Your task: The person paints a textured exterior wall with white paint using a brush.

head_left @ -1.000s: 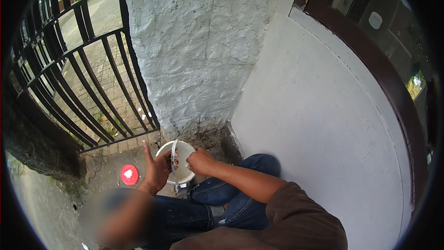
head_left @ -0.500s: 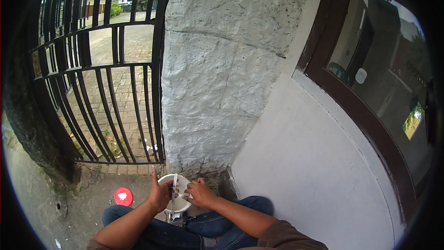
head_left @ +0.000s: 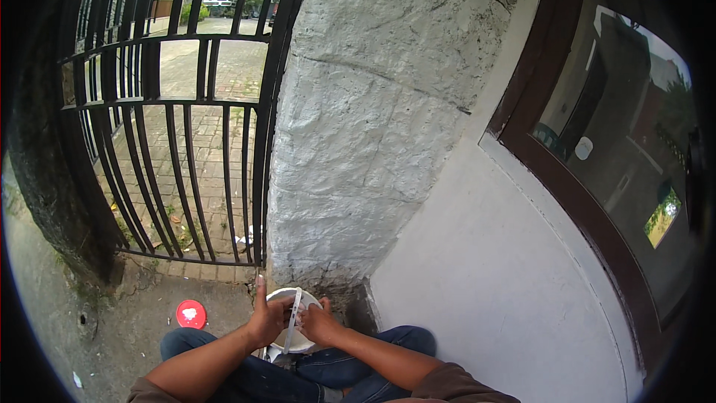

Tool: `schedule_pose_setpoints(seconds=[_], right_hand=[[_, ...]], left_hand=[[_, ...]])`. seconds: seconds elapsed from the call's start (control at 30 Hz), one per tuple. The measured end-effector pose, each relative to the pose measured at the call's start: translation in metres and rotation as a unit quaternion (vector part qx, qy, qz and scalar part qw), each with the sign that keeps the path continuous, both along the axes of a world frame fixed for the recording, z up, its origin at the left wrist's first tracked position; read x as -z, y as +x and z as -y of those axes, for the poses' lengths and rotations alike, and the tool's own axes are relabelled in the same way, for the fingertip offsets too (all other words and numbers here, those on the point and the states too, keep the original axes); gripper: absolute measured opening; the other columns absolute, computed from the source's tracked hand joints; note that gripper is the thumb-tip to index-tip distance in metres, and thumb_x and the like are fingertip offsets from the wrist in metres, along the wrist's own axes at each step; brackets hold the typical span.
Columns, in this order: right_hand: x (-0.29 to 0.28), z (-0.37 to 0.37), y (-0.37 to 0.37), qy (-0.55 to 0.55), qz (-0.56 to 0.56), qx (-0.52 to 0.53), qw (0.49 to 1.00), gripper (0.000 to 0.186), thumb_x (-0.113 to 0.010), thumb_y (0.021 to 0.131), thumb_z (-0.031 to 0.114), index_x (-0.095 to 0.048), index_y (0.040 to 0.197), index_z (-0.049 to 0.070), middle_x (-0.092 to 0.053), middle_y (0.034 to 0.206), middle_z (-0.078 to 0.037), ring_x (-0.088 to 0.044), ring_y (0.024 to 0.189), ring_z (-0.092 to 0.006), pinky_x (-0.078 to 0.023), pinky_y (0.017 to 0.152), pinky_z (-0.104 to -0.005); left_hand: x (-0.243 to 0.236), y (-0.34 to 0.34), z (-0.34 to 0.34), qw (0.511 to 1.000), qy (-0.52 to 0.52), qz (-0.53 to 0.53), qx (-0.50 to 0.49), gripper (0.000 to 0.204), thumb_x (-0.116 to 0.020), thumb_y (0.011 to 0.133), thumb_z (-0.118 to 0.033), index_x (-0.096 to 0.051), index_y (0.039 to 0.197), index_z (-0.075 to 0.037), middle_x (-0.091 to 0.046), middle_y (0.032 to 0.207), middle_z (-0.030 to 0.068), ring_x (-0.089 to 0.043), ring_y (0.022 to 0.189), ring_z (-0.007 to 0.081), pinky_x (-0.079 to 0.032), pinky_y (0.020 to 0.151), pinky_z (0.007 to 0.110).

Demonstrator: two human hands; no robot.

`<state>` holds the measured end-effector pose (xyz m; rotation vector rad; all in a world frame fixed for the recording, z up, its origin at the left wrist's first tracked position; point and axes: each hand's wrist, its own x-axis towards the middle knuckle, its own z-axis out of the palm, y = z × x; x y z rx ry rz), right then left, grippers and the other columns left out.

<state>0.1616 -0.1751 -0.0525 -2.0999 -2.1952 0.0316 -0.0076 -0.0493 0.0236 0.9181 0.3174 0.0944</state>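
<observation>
A white bucket (head_left: 279,295) stands between my bent knees, its inside smeared pale. Its whitish strap-like handle (head_left: 293,322) rises across the opening. On the left rim is my left hand (head_left: 266,322), thumb stretched upward and fingers reaching in over the bucket behind the handle; the fingertips are partly hidden. From the right comes my right hand (head_left: 319,326), fingers bent inward and closed close to the left fingertips. What they hold, if anything, is too small to make out.
A red lid (head_left: 191,314) with a white blob lies on the concrete floor to the left. Ahead are a black barred gate (head_left: 186,179) and a rough white-painted wall (head_left: 358,142). A smooth pale wall (head_left: 477,269) with a brown-framed window (head_left: 552,172) closes off the right.
My view has shifted slightly. My right hand has moved in toward my left fingertips, and the bucket's handle leans further to the right at the top.
</observation>
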Motion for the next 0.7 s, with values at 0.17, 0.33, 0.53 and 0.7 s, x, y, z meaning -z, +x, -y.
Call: schedule_pose_setpoints(seconds=[0.17, 0.33, 0.53, 0.7], right_hand=[[-0.031, -0.003, 0.010, -0.070, -0.223, 0.098, 0.967, 0.033, -0.068, 0.095, 0.042, -0.077, 0.097, 0.010, -0.073, 0.085, -0.014, -0.067, 0.084, -0.0320, -0.037, 0.095, -0.0524], [-0.065, 0.015, 0.022, -0.097, -0.463, 0.130, 0.871, 0.036, -0.066, 0.100, 0.041, -0.077, 0.106, 0.007, -0.073, 0.084, -0.006, -0.063, 0.079, -0.0108, -0.048, 0.073, -0.0314], [-0.075, 0.052, 0.061, 0.089, -0.661, 0.188, 0.721, 0.026, -0.063, 0.104, 0.020, -0.072, 0.115, -0.002, -0.074, 0.093, -0.006, -0.065, 0.086, -0.0126, -0.050, 0.081, -0.0279], [-0.142, 0.076, 0.096, 0.234, -0.738, 0.232, 0.589, 0.029, -0.067, 0.100, 0.022, -0.068, 0.114, -0.003, -0.070, 0.092, -0.006, -0.063, 0.083, -0.0132, -0.047, 0.078, -0.0270]], left_hand=[[0.004, -0.006, -0.012, 0.997, -0.061, -0.021, -0.045, 0.142, -0.009, 0.072, -0.106, -0.046, 0.148, 0.007, -0.061, 0.127, 0.0126, -0.055, 0.113, 0.0251, -0.039, 0.105, 0.041], [-0.018, -0.020, -0.001, 0.988, -0.135, -0.017, -0.075, 0.139, -0.014, 0.070, -0.107, -0.057, 0.138, 0.006, -0.061, 0.104, 0.0053, -0.052, 0.093, 0.0196, -0.042, 0.090, 0.035], [-0.072, 0.007, 0.001, 0.989, -0.124, 0.033, -0.069, 0.137, -0.020, 0.072, -0.106, -0.052, 0.139, 0.009, -0.059, 0.106, 0.0073, -0.051, 0.094, 0.0199, -0.043, 0.087, 0.035], [-0.118, 0.049, -0.006, 0.986, -0.121, 0.048, -0.104, 0.140, -0.020, 0.073, -0.105, -0.047, 0.136, 0.017, -0.057, 0.108, 0.0100, -0.052, 0.091, 0.0204, -0.043, 0.083, 0.035]])
